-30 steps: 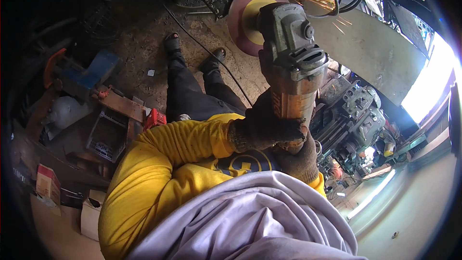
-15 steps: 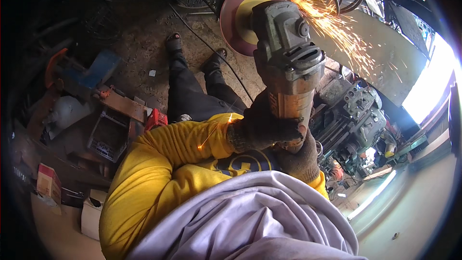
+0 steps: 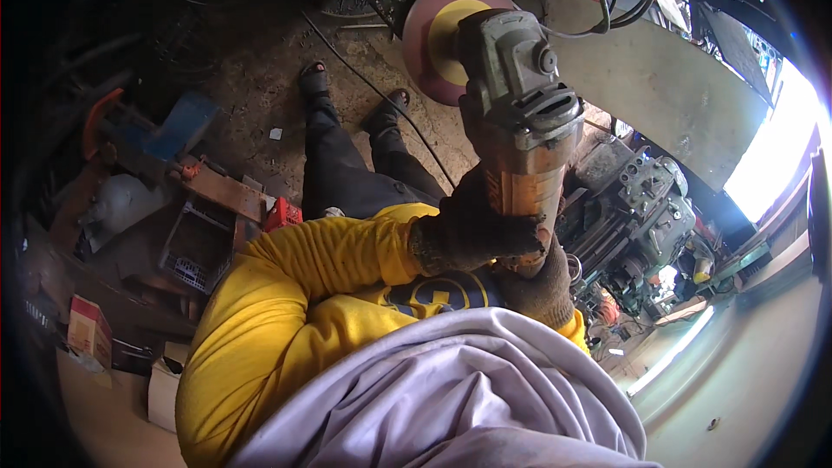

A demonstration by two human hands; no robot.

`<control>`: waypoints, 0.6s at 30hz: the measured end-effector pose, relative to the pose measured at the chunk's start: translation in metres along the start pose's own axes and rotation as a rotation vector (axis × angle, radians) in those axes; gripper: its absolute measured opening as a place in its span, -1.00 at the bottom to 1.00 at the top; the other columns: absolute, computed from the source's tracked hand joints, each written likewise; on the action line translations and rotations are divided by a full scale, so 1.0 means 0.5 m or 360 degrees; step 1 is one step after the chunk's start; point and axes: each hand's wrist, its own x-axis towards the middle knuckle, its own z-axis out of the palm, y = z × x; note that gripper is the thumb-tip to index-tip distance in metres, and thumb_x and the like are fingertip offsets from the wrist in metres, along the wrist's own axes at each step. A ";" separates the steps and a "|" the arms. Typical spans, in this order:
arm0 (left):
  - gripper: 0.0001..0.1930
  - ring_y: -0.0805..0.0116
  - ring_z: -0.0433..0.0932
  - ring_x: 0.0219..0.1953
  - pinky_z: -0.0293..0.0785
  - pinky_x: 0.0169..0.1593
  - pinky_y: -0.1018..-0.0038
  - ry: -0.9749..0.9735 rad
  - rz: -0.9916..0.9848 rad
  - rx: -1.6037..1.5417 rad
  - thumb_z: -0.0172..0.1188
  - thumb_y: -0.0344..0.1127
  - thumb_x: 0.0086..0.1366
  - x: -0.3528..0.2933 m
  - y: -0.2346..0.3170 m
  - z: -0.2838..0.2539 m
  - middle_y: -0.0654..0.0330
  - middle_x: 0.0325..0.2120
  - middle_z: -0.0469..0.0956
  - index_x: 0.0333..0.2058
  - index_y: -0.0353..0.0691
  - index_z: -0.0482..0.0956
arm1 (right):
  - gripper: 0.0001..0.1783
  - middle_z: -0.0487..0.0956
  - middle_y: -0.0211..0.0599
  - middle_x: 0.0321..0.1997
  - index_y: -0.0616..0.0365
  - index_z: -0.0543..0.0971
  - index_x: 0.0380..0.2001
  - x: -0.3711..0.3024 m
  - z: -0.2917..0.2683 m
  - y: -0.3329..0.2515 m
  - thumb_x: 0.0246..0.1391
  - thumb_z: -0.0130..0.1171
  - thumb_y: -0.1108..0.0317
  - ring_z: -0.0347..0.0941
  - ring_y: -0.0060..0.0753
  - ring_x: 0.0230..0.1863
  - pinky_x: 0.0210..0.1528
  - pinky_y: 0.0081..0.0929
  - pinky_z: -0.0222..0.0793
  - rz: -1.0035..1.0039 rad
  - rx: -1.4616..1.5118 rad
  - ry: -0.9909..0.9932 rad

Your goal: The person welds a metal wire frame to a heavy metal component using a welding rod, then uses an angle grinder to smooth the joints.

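An angle grinder [image 3: 524,130] with a scuffed grey head and an orange-brown body is held in front of my chest. My left hand [image 3: 475,230], in a dark, dirty glove, is closed around its body. My right hand [image 3: 542,288], in a brown knitted glove, sits at the tool's rear end below the left; its fingers are mostly hidden, but it appears wrapped on the handle. At the far end is a reddish-brown disc [image 3: 422,56] with a yellow centre, tilted beside the grinder head. Whether the disc touches anything cannot be made out.
Dark cables [image 3: 637,4] loop beyond the grinder head, near a flat grey panel [image 3: 650,87]. A greasy metal machine [image 3: 650,208] stands at right. A cord [image 3: 373,78] crosses the floor near my sandalled feet. On the left are a plastic crate [image 3: 198,247] and cardboard boxes [image 3: 89,329].
The stream of orange sparks from the disc has stopped, and the sparks near my left sleeve are gone. The grinder's head has shifted slightly toward me; both hands keep their grip.
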 end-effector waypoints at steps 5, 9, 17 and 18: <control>-0.21 0.29 0.53 0.00 0.49 0.11 0.30 -0.0047 0.0006 -0.0019 0.53 -0.23 -0.01 0.003 0.007 0.002 0.11 -0.05 0.51 0.16 -0.27 0.31 | -0.29 0.64 0.00 -0.02 0.21 0.46 0.10 0.001 -0.001 -0.013 -0.16 0.51 0.32 0.61 -0.12 0.02 0.05 -0.27 0.49 0.0001 -0.0041 -0.0019; -0.22 0.29 0.54 -0.01 0.49 0.11 0.29 0.0013 -0.0002 0.0025 0.53 -0.21 0.00 0.000 0.004 0.002 0.11 -0.06 0.51 0.15 -0.27 0.32 | -0.28 0.64 0.00 -0.01 0.21 0.45 0.10 0.004 0.002 0.005 -0.17 0.51 0.33 0.61 -0.12 0.02 0.06 -0.26 0.49 -0.0011 -0.0057 -0.0004; -0.19 0.30 0.50 0.03 0.48 0.12 0.30 -0.0026 -0.0018 0.0155 0.50 -0.18 0.04 -0.003 -0.008 -0.008 0.12 -0.02 0.47 0.20 -0.25 0.26 | -0.31 0.64 -0.02 0.00 0.20 0.45 0.10 0.009 -0.003 -0.006 -0.14 0.50 0.35 0.60 -0.14 0.03 0.06 -0.27 0.49 -0.0067 0.0046 -0.0079; -0.19 0.31 0.49 0.03 0.47 0.12 0.31 -0.0023 -0.0028 0.0145 0.50 -0.18 0.04 -0.003 -0.007 -0.008 0.12 -0.02 0.46 0.21 -0.25 0.26 | -0.31 0.64 -0.03 0.00 0.21 0.45 0.10 0.008 -0.003 -0.007 -0.14 0.50 0.35 0.60 -0.14 0.03 0.06 -0.27 0.49 -0.0049 0.0039 -0.0083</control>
